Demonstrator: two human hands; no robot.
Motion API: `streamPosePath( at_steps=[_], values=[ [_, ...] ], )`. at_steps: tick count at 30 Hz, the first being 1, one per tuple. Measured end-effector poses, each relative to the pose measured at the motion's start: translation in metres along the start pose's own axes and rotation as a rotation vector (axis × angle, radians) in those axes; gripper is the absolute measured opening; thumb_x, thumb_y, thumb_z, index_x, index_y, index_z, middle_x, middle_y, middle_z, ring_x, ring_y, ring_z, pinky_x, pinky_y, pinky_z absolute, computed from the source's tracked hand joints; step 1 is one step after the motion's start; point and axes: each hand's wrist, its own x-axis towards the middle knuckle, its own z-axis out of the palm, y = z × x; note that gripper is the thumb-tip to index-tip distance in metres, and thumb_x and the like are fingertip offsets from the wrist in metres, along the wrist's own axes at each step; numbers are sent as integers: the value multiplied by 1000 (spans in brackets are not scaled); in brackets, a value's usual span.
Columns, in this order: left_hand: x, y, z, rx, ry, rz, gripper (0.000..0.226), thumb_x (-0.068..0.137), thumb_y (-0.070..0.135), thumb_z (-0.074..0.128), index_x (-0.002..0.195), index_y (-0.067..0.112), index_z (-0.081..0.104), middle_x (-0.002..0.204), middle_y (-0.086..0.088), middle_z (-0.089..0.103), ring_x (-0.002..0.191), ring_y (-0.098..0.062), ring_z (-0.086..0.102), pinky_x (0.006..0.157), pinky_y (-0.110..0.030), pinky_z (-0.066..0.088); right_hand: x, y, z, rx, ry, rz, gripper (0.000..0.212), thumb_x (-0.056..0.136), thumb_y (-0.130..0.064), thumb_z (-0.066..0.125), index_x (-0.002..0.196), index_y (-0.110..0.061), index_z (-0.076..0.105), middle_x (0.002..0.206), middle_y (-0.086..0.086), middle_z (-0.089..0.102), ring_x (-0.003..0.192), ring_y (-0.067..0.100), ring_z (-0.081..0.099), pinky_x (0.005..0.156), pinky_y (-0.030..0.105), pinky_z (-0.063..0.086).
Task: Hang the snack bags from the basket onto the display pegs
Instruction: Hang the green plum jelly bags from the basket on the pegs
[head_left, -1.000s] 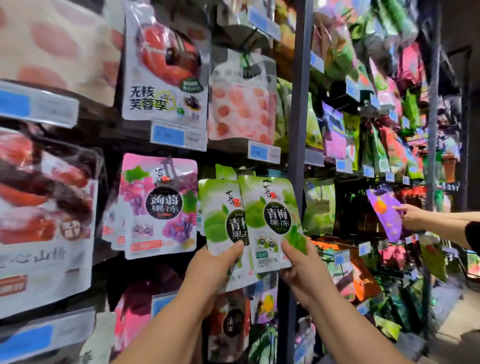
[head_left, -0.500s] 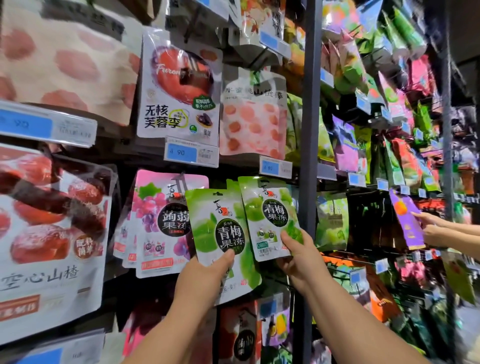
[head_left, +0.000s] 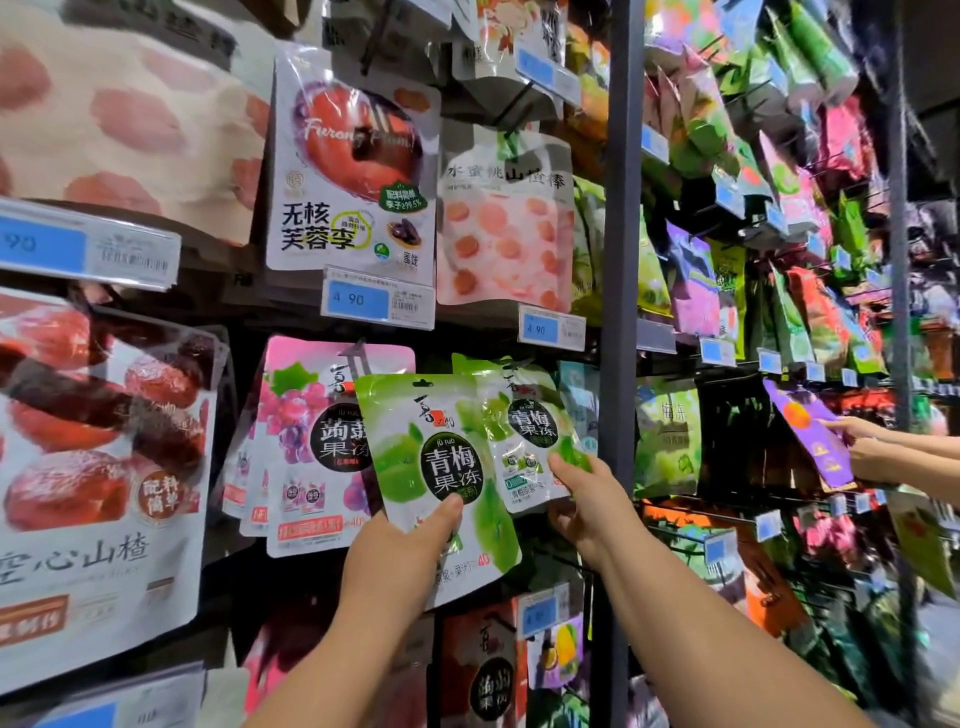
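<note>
Starting well left of the post: rows of stock hung already, among them a pink bag on its peg. Next, nearer the post, holding up a green bag in the left hand, thumb pressed on the lower front, fingers curled behind, a firm pinch. Tilted, that one: long axis roughly upright but leaning, top edge and hang hole swung up and away from the post, bottom corner angled toward it, printed face out to the camera. Not on a peg yet, by the look of it, hole clear of any hook. Just left of the post, pinching a second green bag at its lower right corner with the right hand, thumb in front, fingers tucked behind. Nearly upright there, top up, face out, partly behind the first bag. On a peg or merely lifted to one? Impossible to tell, with the top lost in shadow. Right of the post, other hands at a purple bag, slanted, top toward the post. No basket in view, so no counting the remainder. Calling it mid-task: at least one green bag to thread on, maybe two, then presumably back for more.
</note>
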Motion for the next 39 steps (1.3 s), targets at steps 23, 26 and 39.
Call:
streamPosePath(
  at_steps=[23,26,39],
  values=[
    [-1,1,24,-20,-50,28,20,86,30,73,105,26,67,98,10,72,88,0,63,64,-8,40,-54,8,-15,-878,211,-420,33,95,-52,41,107,-31,65,116,6,59,122,33,48,95,42,38],
    [3,1,36,-15,-42,6,40,81,41,75,114,19,66,107,3,72,97,-13,66,74,-18,48,-64,9,-15,-689,17,-330,42,98,-54,43,95,-19,66,102,8,64,108,28,58,93,41,43],
    [32,28,83,47,-141,-1,31,97,43,52,116,20,40,112,5,52,97,-13,46,81,-24,35,-33,1,-31,-243,-109,-250,34,91,-30,69,123,-25,59,114,3,72,105,26,70,94,53,54]
  ],
)
